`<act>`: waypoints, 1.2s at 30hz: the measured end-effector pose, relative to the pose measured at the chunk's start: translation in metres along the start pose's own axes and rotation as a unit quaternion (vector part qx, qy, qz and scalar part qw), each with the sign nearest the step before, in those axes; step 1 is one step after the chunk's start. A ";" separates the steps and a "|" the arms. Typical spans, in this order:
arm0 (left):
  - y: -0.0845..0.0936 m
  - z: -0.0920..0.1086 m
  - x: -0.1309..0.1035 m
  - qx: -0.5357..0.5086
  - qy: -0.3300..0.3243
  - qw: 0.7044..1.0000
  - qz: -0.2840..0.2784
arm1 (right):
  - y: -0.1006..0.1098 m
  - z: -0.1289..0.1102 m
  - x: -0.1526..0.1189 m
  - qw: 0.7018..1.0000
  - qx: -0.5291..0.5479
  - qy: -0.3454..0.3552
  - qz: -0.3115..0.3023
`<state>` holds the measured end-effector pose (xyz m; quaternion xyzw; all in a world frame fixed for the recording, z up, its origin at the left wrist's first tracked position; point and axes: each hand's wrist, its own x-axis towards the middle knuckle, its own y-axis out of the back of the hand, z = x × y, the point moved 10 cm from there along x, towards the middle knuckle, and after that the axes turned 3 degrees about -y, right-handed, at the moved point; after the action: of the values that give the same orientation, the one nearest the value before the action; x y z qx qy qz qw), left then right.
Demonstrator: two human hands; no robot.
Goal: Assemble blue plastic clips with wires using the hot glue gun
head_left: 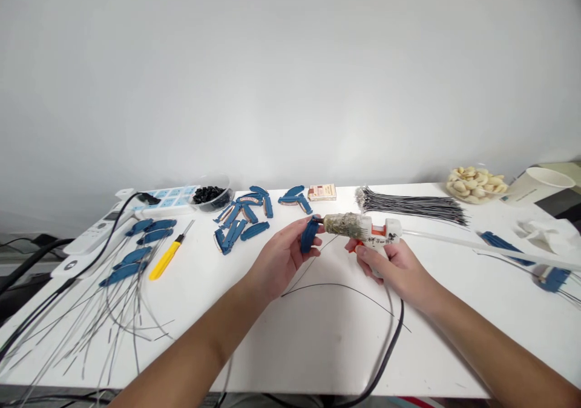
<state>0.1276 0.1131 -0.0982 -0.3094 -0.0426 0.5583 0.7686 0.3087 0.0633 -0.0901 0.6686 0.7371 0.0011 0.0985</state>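
Observation:
My left hand (pixel 284 256) pinches a small curved blue piece (pixel 309 235) upright between thumb and fingers. In my right hand (pixel 393 266) is a white hot glue gun (pixel 376 231), its handle wrapped by the fingers. The gun's crusted nozzle end points left, at the top of the blue piece; I cannot tell whether they touch. A long clear glue stick (pixel 454 242) sticks out of the gun's back. Below the hands, a thin dark wire (pixel 336 285) lies on the white table (pixel 281 347).
Loose blue pieces (pixel 255 230) lie behind my left hand. Left are wired blue pieces (pixel 131 266), a yellow screwdriver (pixel 167 256), a power strip (pixel 91 244) and a bowl of black bits (pixel 211 196). Rightward are a wire bundle (pixel 413 205), a bowl of pale shell-like pieces (pixel 474 184) and a paper cup (pixel 538 185).

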 end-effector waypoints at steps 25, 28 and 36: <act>-0.018 0.009 -0.010 -0.036 -0.030 0.997 -0.062 | 0.008 -0.001 -0.008 0.998 -0.032 0.054 0.013; -0.016 0.007 -0.010 -0.025 -0.028 0.998 -0.057 | 0.007 -0.002 -0.009 0.997 -0.048 0.054 0.018; -0.015 0.013 -0.014 0.001 -0.061 0.997 -0.042 | 0.010 -0.003 -0.011 0.995 -0.069 0.062 0.028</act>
<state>0.1296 0.1038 -0.0757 -0.2720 -0.1023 0.5434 0.7876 0.3187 0.0537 -0.0845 0.6795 0.7207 0.0959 0.0985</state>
